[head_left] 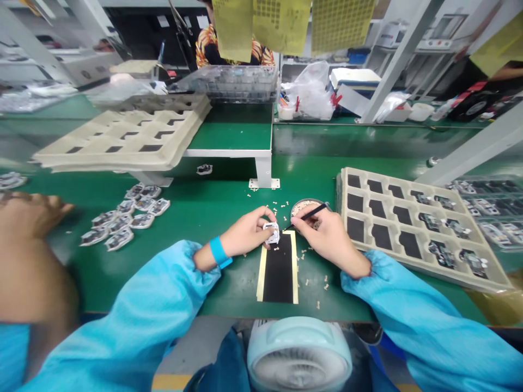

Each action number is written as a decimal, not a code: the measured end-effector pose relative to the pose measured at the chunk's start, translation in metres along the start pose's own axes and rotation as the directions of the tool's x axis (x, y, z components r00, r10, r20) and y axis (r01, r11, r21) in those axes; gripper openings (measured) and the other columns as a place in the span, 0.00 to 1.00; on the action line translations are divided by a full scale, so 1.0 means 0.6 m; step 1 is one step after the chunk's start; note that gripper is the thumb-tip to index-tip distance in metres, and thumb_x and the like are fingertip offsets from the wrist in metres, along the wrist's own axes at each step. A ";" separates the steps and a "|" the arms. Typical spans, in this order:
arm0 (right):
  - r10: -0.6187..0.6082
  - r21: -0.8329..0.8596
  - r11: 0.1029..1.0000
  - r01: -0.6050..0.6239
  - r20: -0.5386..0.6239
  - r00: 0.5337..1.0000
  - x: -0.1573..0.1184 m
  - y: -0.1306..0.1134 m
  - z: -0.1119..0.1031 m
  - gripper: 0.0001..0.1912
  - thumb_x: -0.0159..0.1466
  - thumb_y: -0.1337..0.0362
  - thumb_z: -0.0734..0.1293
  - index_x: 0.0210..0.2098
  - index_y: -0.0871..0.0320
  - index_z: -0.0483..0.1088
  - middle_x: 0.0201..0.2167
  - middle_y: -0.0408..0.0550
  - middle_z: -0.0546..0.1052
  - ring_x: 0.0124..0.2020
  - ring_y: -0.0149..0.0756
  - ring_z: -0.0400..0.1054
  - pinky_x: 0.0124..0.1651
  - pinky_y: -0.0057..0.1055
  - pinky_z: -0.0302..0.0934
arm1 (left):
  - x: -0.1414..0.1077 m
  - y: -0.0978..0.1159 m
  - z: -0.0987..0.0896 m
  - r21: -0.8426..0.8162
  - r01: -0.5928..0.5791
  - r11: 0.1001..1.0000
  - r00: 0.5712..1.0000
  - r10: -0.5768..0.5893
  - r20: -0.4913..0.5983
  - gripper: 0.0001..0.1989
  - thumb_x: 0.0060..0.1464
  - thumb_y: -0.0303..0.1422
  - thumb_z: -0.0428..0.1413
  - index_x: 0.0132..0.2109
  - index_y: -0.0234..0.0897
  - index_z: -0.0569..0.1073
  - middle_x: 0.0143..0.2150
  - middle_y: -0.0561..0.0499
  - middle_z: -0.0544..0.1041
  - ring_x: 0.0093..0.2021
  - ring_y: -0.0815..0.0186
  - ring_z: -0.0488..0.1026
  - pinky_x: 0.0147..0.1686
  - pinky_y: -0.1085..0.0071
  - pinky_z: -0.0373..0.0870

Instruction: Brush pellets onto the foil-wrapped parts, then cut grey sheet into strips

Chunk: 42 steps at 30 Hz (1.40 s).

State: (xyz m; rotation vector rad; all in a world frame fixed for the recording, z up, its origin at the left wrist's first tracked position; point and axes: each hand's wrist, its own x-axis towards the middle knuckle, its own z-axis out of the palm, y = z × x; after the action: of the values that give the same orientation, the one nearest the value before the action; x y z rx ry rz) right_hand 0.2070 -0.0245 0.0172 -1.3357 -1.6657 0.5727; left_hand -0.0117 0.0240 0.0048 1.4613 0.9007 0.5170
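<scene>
Factory workshop, green workbench (220, 201), compartmented parts tray (496, 275)

The green surface (212, 209) is brightly and evenly lit, with pale glare spread across its far part. The edges are stretched and smeared; a co-worker's forearm (35, 288) is blurred at left.

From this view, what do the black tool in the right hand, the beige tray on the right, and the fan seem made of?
The black tool: dull, perhaps coated metal or plastic; its plain dark surface leaves it open.
The beige tray: probably moulded plastic, dull, judging by its rounded walls.
The fan: likely hard plastic, pale blue, smooth and rounded, with soft shine.
</scene>
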 end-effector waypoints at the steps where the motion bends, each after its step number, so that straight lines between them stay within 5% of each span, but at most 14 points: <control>1: 0.000 -0.003 1.000 0.000 0.001 1.000 0.000 -0.001 -0.001 0.06 0.65 0.60 0.71 0.34 0.56 0.75 0.32 0.45 0.80 0.29 0.33 0.72 0.33 0.31 0.67 | 0.000 -0.002 -0.001 0.009 -0.005 1.000 1.000 0.005 0.001 0.11 0.57 0.32 0.60 0.44 0.39 0.65 0.29 0.54 0.77 0.26 0.66 0.78 0.23 0.76 0.74; 6: -0.008 -0.025 1.000 0.008 -0.024 1.000 -0.001 -0.005 -0.006 0.06 0.65 0.61 0.71 0.36 0.56 0.75 0.36 0.46 0.81 0.34 0.36 0.75 0.38 0.32 0.69 | 0.001 -0.006 -0.001 0.034 -0.012 0.999 1.000 0.012 -0.012 0.11 0.57 0.30 0.59 0.44 0.39 0.65 0.30 0.54 0.78 0.26 0.66 0.79 0.20 0.79 0.70; 14: 0.008 -0.065 0.998 -0.007 0.009 1.000 -0.001 0.001 0.003 0.06 0.64 0.60 0.72 0.34 0.56 0.76 0.28 0.42 0.79 0.26 0.31 0.71 0.32 0.28 0.67 | 0.002 -0.010 -0.001 0.045 -0.028 0.999 0.999 0.029 -0.015 0.10 0.58 0.30 0.58 0.44 0.39 0.65 0.29 0.55 0.78 0.27 0.66 0.79 0.26 0.74 0.77; 30: -0.110 -0.056 0.993 0.107 -0.067 0.992 -0.003 0.002 0.004 0.03 0.65 0.64 0.71 0.37 0.56 0.76 0.35 0.45 0.82 0.37 0.37 0.77 0.41 0.34 0.71 | 0.000 -0.006 -0.002 0.077 -0.028 0.997 1.000 0.028 0.000 0.10 0.59 0.31 0.58 0.45 0.39 0.65 0.30 0.53 0.79 0.26 0.65 0.80 0.24 0.76 0.72; 42: -0.145 -0.014 0.989 0.145 -0.220 0.965 -0.013 -0.023 -0.016 0.02 0.64 0.64 0.72 0.36 0.55 0.76 0.34 0.44 0.81 0.38 0.36 0.76 0.44 0.34 0.71 | 0.004 -0.003 0.016 -0.061 -0.051 0.997 0.995 0.046 -0.092 0.11 0.54 0.31 0.61 0.41 0.37 0.66 0.29 0.51 0.79 0.26 0.64 0.78 0.25 0.71 0.77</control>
State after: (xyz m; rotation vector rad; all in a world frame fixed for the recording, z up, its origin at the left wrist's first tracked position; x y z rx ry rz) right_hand 0.2081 -0.0374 0.0300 -1.2161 -1.5636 0.3276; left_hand -0.0032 0.0197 0.0013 1.4145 0.9142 0.6468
